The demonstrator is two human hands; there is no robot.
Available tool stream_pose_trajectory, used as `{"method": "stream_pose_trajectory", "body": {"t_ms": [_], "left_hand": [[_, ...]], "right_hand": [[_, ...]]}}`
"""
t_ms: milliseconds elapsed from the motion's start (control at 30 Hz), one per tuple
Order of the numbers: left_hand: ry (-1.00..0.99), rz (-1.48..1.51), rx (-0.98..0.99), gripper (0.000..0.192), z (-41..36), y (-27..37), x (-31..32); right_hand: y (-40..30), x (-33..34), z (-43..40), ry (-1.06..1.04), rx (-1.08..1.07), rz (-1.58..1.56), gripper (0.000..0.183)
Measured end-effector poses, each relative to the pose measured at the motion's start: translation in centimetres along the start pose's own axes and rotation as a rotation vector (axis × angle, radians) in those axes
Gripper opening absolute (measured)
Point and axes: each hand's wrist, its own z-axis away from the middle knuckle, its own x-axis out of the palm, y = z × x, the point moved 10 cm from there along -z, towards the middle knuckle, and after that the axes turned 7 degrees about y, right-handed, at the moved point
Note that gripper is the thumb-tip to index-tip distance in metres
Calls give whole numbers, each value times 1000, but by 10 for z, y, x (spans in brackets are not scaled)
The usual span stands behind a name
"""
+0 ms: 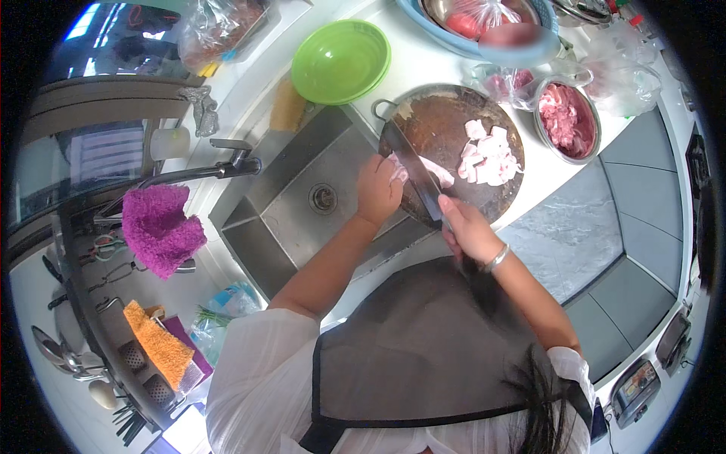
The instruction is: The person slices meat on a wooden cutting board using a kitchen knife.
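Observation:
A round wooden cutting board (437, 113) lies on the white counter beside the sink. My right hand (468, 227) grips the handle of a cleaver (417, 170), whose broad blade crosses the board's left part. On the blade's left, my left hand (379, 190) holds one end of a pale strip of raw meat (399, 168) at the board's edge. Another length of the pale meat (435, 172) shows on the blade's right. Whether the blade has parted the two, I cannot tell. Cut pale pieces (490, 156) are heaped on the board's right side.
Right of the board stands a metal bowl of sliced red meat (567, 122), near plastic bags (621, 79). Green bowls (342, 61) are stacked above the steel sink (295, 227), with a faucet (238, 164) at its left. A blue basin (414, 25) stands at the top.

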Motion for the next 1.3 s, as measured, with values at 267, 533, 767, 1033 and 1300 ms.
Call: {"method": "stream_pose_trajectory", "body": {"t_ms": [267,533,767,1033,1300], "left_hand": [[-19,124,7,14,1,0,-1],[-46,131,1,13,-2,2,0],[-78,50,47,14,2,0,2],[-62,135,-18,7,9,-9,0],[-37,145,-63,9,9,-12,0]], "right_hand": [[1,-10,7,-49,-24,-93,45],[21,-10,31,-4,-16,36,52],[0,2,12,-41,-35,66,53],[1,0,-5,-82,12,-214,46],[22,-3,34,41,-25,-43,48]]}}
